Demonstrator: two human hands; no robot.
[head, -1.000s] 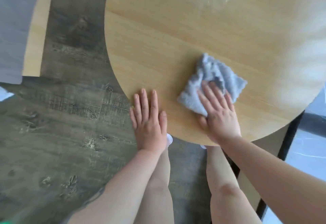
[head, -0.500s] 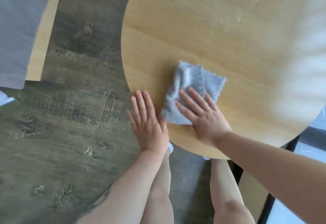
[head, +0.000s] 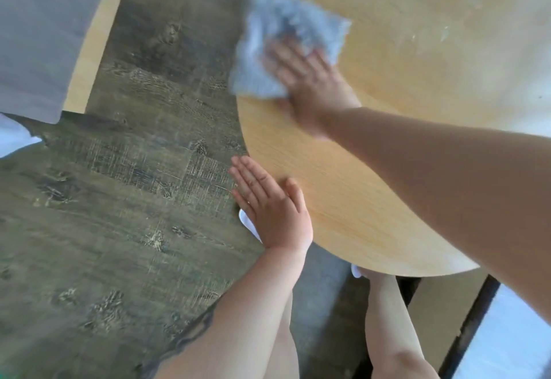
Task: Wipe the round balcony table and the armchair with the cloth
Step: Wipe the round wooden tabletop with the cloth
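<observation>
The round light-wood table fills the right of the view. A folded grey-blue cloth lies at its left rim, partly hanging past the edge. My right hand presses flat on the cloth's near corner, fingers spread, blurred by motion. My left hand rests flat with fingers together on the table's near-left edge, holding nothing. Part of the armchair, a grey cushion on a light-wood frame, shows at the upper left.
Dark weathered wood-look flooring lies between the chair and the table. My bare legs stand under the near rim. A black metal frame and a pale floor strip sit at the lower right. Faint smears mark the tabletop far right.
My right hand has swept the cloth from the near middle of the table leftward and away to the left rim. The left hand has stayed on the near edge.
</observation>
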